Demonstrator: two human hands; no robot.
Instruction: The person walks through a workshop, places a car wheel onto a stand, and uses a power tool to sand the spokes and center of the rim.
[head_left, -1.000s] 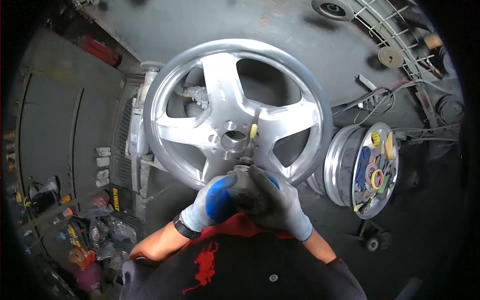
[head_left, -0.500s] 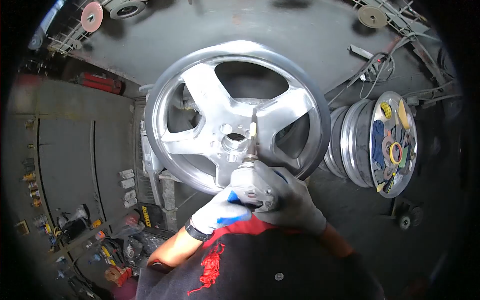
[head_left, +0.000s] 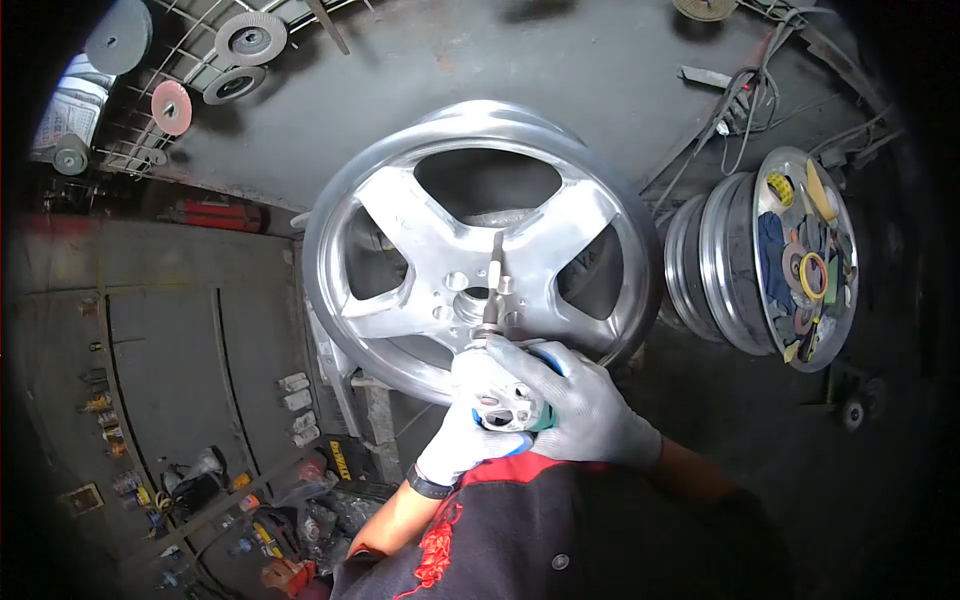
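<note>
**Head view.** A spoked alloy wheel (head_left: 420, 240) stood upright, its face toward the camera. Both gloved hands were closed round a die grinder (head_left: 503, 405) just below the wheel's hub. The left hand (head_left: 462, 442) cupped the tool's body from beneath, and the right hand (head_left: 585, 415) wrapped over it from the wheel's right side. The grinder's long bit (head_left: 495, 268) reached up past the hub bore to the spoke root above it. Whether the tip touched metal could not be told. The step in hand appeared to be abrasive dressing of the wheel face near the hub. A further pass would call for a steady two-handed hold with the bit kept shallow against the spoke. To the right of the wheel leaned a second rim (head_left: 722, 262) holding abrasive discs and tape.
</note>
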